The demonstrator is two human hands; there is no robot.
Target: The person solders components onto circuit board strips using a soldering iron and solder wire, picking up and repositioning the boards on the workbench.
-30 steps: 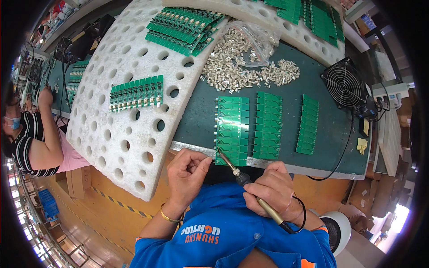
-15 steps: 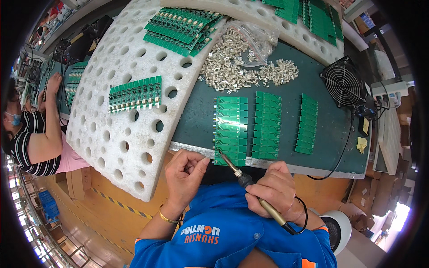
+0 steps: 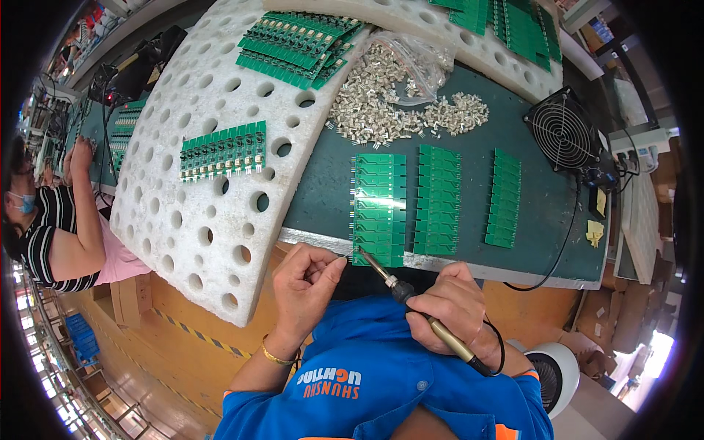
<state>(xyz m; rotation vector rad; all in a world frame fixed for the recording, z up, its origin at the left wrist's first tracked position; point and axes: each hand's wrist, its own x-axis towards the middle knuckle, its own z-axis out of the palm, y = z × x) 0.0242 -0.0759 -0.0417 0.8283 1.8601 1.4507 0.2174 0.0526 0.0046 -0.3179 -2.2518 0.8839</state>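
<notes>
Many connectors (image 3: 367,110) around clear bag (image 3: 435,61)

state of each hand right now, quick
Left hand: closed in a pinch; anything held is too small to tell.
Right hand: closed around a soldering iron.

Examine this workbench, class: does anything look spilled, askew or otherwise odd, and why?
The small pale parts lie in a loose heap on the bench by a clear plastic bag, as if spilled, though perhaps deliberately. The stacked green boards on the white foam sit askew, edges not lined up.
</notes>
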